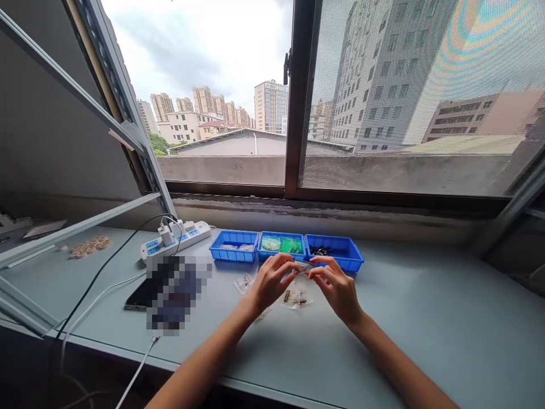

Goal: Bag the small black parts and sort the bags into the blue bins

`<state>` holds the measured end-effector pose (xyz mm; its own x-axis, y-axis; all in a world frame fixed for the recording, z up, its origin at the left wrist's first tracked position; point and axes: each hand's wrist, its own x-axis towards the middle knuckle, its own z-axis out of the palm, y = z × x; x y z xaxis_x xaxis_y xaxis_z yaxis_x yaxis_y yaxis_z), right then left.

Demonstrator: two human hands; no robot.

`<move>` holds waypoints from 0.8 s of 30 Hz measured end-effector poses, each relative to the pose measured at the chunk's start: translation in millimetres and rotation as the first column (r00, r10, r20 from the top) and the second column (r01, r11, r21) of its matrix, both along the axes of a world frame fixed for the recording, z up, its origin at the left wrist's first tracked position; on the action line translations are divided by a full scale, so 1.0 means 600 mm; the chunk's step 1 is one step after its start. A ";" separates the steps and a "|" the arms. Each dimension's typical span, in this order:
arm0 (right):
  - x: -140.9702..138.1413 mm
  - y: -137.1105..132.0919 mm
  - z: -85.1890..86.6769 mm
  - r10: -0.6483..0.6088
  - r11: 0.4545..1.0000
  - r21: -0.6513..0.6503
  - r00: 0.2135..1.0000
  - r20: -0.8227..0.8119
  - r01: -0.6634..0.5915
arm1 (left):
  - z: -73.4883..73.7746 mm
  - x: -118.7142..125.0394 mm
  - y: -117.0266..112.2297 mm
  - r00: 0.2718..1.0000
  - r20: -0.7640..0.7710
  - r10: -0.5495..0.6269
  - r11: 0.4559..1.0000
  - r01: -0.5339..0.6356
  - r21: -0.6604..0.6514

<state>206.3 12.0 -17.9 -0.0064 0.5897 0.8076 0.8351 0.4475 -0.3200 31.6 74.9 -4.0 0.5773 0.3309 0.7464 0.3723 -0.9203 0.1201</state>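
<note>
My left hand (271, 279) and my right hand (336, 284) meet above the grey table (426, 318), fingers pinched together on a small clear plastic bag (303, 267) held between them. Below the hands lies another clear bag with small dark parts (297, 297), and one more clear bag (244, 282) rests left of my left hand. Just beyond the hands stand three blue bins: the left bin (234, 246) with pale bags, the middle bin (281, 245) with green pieces, the right bin (336, 250) with dark parts.
A white power strip (175, 239) with plugged chargers sits left of the bins, cables trailing over the table's front edge. A phone (142, 295) lies beside a blurred patch. Small tan round pieces (90, 246) lie far left. A window runs behind the table.
</note>
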 end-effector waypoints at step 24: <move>-0.014 0.001 -0.006 0.023 0.996 -0.082 0.983 -0.182 -0.038 | -0.002 0.011 0.003 0.993 0.111 -0.037 0.900 0.081 -0.428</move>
